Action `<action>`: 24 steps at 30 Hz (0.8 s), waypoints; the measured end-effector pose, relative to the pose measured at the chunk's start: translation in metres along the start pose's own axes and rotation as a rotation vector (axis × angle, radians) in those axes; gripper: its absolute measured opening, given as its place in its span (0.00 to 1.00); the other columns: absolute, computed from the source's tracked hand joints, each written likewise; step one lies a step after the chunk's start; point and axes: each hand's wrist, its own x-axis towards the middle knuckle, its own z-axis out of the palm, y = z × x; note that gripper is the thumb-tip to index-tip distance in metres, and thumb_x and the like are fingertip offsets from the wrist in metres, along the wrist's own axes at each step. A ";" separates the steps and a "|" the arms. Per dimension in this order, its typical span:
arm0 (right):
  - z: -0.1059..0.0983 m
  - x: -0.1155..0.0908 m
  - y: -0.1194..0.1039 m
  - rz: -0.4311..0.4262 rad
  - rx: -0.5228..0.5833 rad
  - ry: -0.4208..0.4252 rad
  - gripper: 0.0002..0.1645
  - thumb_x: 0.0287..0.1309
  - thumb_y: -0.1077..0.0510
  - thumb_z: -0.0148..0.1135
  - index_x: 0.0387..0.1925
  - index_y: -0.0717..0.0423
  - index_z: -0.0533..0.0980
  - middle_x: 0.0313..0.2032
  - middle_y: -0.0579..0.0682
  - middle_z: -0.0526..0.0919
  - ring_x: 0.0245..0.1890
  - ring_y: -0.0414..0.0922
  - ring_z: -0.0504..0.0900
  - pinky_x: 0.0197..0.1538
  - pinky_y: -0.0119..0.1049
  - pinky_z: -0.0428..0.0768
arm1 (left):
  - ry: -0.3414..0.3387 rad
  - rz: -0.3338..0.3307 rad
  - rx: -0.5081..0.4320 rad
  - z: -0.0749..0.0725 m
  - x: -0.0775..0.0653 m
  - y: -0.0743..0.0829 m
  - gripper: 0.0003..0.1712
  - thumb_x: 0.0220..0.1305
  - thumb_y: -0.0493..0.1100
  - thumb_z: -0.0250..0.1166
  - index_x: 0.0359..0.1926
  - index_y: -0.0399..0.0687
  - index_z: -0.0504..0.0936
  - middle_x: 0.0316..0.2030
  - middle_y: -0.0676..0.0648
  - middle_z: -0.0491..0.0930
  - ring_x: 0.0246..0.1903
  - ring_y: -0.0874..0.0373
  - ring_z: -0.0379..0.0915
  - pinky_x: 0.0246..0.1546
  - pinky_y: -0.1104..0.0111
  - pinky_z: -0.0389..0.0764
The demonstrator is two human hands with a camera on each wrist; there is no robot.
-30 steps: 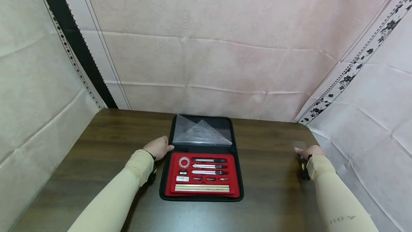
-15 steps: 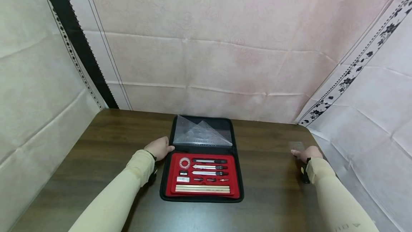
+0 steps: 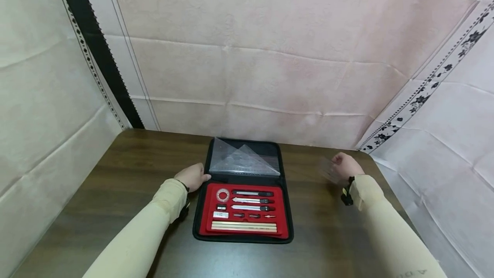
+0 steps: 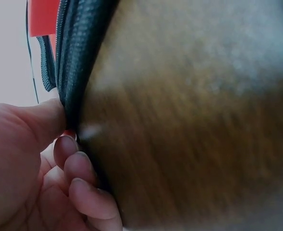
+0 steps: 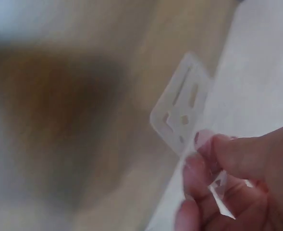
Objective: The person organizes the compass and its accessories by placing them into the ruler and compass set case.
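A black zip case (image 3: 247, 179) lies unfolded on the table, its red tray (image 3: 283, 222) towards me. At the case's left edge my left hand (image 3: 192, 176) pinches the zipped rim (image 4: 74, 62) between thumb and curled fingers. Two clear set squares (image 3: 231, 160) lie in the lid half. Over the right of the table, my right hand (image 3: 347, 167) holds a clear plastic drawing template (image 5: 182, 103) between thumb and fingers. Cut-out shapes show in the template; its lower end is covered by the fingers.
In the red tray sit gold pencils (image 3: 244, 224), a roll of tape (image 3: 222, 195), an eraser (image 3: 221, 215), compass-like tools (image 3: 252, 200) and small parts. Behind the brown wooden table (image 3: 162, 153) hangs pale cloth (image 3: 270, 76); more cloth borders both sides.
My right hand has lifted off the table's right end and moved left and away from me, carrying the template. My left hand stays on the case's edge.
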 end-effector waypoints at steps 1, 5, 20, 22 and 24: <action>0.002 0.003 -0.010 -0.026 0.018 -0.001 0.16 0.64 0.64 0.54 0.51 0.69 0.70 0.46 0.67 0.76 0.46 0.59 0.76 0.47 0.53 0.73 | 0.000 -0.001 0.001 0.000 0.000 0.000 0.17 0.69 0.50 0.59 0.31 0.43 0.70 0.23 0.45 0.70 0.24 0.53 0.67 0.26 0.64 0.66; 0.016 0.016 -0.047 -0.110 0.112 -0.028 0.15 0.68 0.64 0.52 0.54 0.65 0.70 0.49 0.65 0.77 0.49 0.57 0.76 0.48 0.51 0.73 | 0.001 -0.005 0.003 0.000 0.001 -0.002 0.17 0.69 0.50 0.59 0.31 0.43 0.70 0.23 0.45 0.70 0.24 0.53 0.67 0.26 0.64 0.66; 0.077 0.063 -0.138 -0.086 0.474 0.066 0.15 0.68 0.61 0.53 0.53 0.63 0.68 0.48 0.59 0.82 0.50 0.52 0.78 0.50 0.44 0.74 | 0.006 -0.022 0.004 -0.001 -0.001 0.000 0.17 0.69 0.51 0.60 0.30 0.43 0.70 0.22 0.46 0.69 0.23 0.54 0.66 0.26 0.64 0.65; 0.081 0.068 -0.142 -0.075 0.498 0.085 0.14 0.67 0.63 0.53 0.52 0.63 0.68 0.47 0.59 0.82 0.50 0.52 0.78 0.49 0.44 0.74 | 0.008 -0.021 0.010 -0.001 -0.001 0.001 0.17 0.69 0.51 0.60 0.30 0.43 0.70 0.23 0.46 0.70 0.24 0.54 0.66 0.27 0.64 0.66; 0.084 0.073 -0.144 -0.063 0.497 0.092 0.14 0.67 0.63 0.55 0.52 0.63 0.68 0.47 0.59 0.81 0.48 0.52 0.78 0.48 0.43 0.74 | 0.007 -0.020 0.010 -0.001 -0.002 0.003 0.17 0.69 0.51 0.60 0.30 0.43 0.70 0.23 0.46 0.70 0.25 0.54 0.67 0.28 0.64 0.66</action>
